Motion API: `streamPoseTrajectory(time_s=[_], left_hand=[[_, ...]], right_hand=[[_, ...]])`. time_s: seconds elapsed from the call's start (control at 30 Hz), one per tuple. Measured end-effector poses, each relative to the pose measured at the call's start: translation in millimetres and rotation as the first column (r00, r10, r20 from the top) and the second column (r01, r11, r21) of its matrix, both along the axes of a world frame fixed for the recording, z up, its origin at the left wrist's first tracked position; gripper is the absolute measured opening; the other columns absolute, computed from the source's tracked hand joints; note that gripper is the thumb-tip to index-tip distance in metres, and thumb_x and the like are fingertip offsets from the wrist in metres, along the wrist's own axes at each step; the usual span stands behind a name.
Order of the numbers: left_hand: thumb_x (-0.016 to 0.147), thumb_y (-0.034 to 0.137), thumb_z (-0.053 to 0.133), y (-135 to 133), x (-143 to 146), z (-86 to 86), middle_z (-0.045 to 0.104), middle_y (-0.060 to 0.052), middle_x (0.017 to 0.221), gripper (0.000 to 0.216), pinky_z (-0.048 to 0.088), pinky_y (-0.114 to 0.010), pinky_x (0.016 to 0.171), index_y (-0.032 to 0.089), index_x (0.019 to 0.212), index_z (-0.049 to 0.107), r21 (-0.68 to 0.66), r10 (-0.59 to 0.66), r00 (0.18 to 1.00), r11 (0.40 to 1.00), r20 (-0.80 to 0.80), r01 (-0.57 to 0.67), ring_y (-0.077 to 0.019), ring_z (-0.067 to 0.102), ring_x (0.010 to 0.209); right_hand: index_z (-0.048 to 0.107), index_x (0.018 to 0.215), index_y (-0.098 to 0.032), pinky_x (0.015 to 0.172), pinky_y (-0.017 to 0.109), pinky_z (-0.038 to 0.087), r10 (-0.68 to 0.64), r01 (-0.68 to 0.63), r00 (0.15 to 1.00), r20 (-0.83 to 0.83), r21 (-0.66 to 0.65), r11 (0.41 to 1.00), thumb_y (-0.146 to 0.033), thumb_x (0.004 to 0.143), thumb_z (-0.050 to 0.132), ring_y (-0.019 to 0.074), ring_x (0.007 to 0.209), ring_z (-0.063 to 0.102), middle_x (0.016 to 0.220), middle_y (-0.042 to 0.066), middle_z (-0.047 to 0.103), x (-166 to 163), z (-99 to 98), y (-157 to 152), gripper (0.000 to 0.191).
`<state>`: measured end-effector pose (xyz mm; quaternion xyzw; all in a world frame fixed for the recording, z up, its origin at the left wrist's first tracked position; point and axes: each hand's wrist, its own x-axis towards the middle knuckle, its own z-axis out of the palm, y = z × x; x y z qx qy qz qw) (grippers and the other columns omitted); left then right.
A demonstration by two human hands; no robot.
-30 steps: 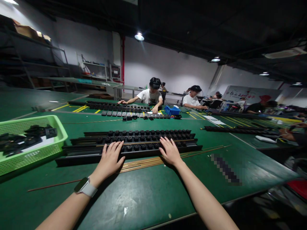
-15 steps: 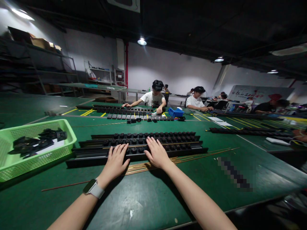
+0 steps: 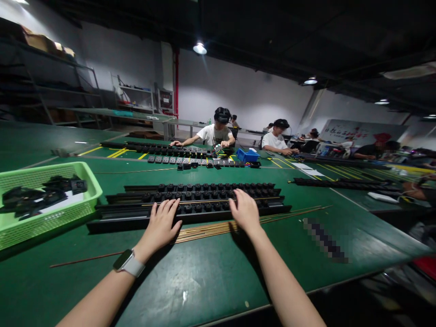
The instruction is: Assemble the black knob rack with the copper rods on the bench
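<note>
Several long black channel rails (image 3: pixel 116 224) lie side by side before me, with rows of small black modules (image 3: pixel 200 194) seated in them. My left hand (image 3: pixel 161 222) rests with fingers spread on the left part of the nearest rails. Farther right, my right hand (image 3: pixel 245 211) lies over the same rails, its fingers stretched and slightly curved. A thin brass rod (image 3: pixel 262 198) runs lengthwise along the rails, passing by both hands. Between me and the rails lies a bundle of brass rods (image 3: pixel 204 232), partly covered by my right hand.
A green basket (image 3: pixel 93 186) of black parts stands at the left. One reddish rod (image 3: pixel 85 260) lies near my left wrist. Across the table, a co-worker (image 3: pixel 216 132) handles parts beside a blue bin (image 3: pixel 248 155). Another person (image 3: pixel 277 138) sits farther right. A blurred dark object (image 3: pixel 325 240) lies right.
My right hand has slid to the right along the rails, away from my left hand, which stays in about the same place on them. The view has shifted slightly.
</note>
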<state>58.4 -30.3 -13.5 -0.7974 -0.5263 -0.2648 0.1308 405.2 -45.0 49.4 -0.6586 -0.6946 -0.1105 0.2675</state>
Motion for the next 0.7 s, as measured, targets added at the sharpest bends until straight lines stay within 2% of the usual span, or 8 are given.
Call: streamPoseTrajectory(time_s=[0.03,0.1,0.2,0.3,0.4,0.53,0.63,0.7], left_hand=[[0.100,0.040,0.052,0,0,0.1,0.054,-0.016,0.162,0.073,0.020,-0.067,0.132,0.019,0.168,0.037,-0.001,-0.001,1.000,1.000,0.001,0.001,-0.0367,0.045,0.153],[0.099,0.040,0.052,0,1,0.6,0.054,-0.017,0.162,0.074,0.019,-0.068,0.132,0.018,0.168,0.037,-0.001,-0.002,1.000,1.000,0.003,0.002,-0.0372,0.044,0.153],[0.099,0.040,0.051,-1,2,1.4,0.054,-0.017,0.162,0.073,0.018,-0.067,0.133,0.018,0.167,0.037,-0.005,0.000,1.000,1.000,0.004,0.000,-0.0371,0.044,0.153],[0.100,0.040,0.050,-1,2,1.6,0.054,-0.017,0.162,0.072,0.017,-0.066,0.133,0.018,0.167,0.038,-0.011,0.002,1.000,1.000,0.003,-0.002,-0.0370,0.043,0.154],[0.099,0.040,0.049,0,3,1.3,0.054,-0.017,0.162,0.072,0.018,-0.067,0.132,0.017,0.167,0.038,-0.011,0.000,1.000,1.000,0.008,0.000,-0.0376,0.043,0.153],[0.099,0.041,0.049,0,3,1.0,0.055,-0.018,0.161,0.073,0.018,-0.067,0.132,0.017,0.166,0.039,-0.007,0.003,1.000,1.000,0.011,-0.003,-0.0382,0.044,0.153],[0.099,0.041,0.049,0,3,0.5,0.054,-0.017,0.162,0.072,0.017,-0.067,0.132,0.017,0.167,0.039,-0.005,0.007,1.000,1.000,0.002,-0.007,-0.0373,0.044,0.153],[0.099,0.041,0.049,0,3,0.1,0.054,-0.017,0.162,0.072,0.017,-0.066,0.133,0.018,0.167,0.038,-0.004,0.008,1.000,1.000,0.000,-0.008,-0.0368,0.044,0.154]], right_hand=[[0.057,0.154,-0.014,0.120,0.050,0.041,-0.173,0.172,0.985,-0.027,-0.038,0.984,-0.046,0.110,0.044,0.0338,0.143,0.056,0.158,0.018,0.059,23,1.4,-6,0.056],[0.057,0.154,-0.015,0.114,0.058,0.042,-0.451,0.443,0.892,-0.032,-0.138,0.886,-0.051,0.108,0.046,0.0402,0.138,0.057,0.153,0.021,0.061,74,-2.6,-24,0.060],[0.055,0.155,-0.016,0.111,0.066,0.039,-0.669,0.654,0.743,-0.016,-0.188,0.732,-0.052,0.106,0.042,0.0454,0.141,0.051,0.154,0.023,0.059,149,-21.7,-59,0.062],[0.059,0.151,-0.019,0.107,0.070,0.037,-0.733,0.721,0.680,-0.021,-0.164,0.673,-0.051,0.105,0.035,0.0479,0.140,0.049,0.156,0.021,0.058,211,-45.3,-95,0.061],[0.063,0.148,-0.023,0.106,0.072,0.035,-0.772,0.760,0.634,-0.035,-0.155,0.631,-0.056,0.103,0.035,0.0499,0.136,0.050,0.151,0.022,0.062,253,-64.5,-120,0.062],[0.058,0.152,-0.024,0.110,0.074,0.030,-0.753,0.722,0.657,-0.028,-0.264,0.640,-0.062,0.099,0.037,0.0475,0.136,0.053,0.144,0.022,0.066,280,-80.6,-131,0.068],[0.045,0.162,-0.024,0.116,0.078,0.022,-0.735,0.707,0.676,-0.055,-0.235,0.667,-0.064,0.099,0.034,0.0463,0.142,0.050,0.147,0.022,0.064,289,-87.9,-136,0.076],[0.034,0.169,-0.024,0.117,0.080,0.021,-0.738,0.713,0.669,-0.091,-0.201,0.671,-0.067,0.098,0.031,0.0480,0.148,0.045,0.157,0.023,0.056,294,-91.4,-140,0.083]])
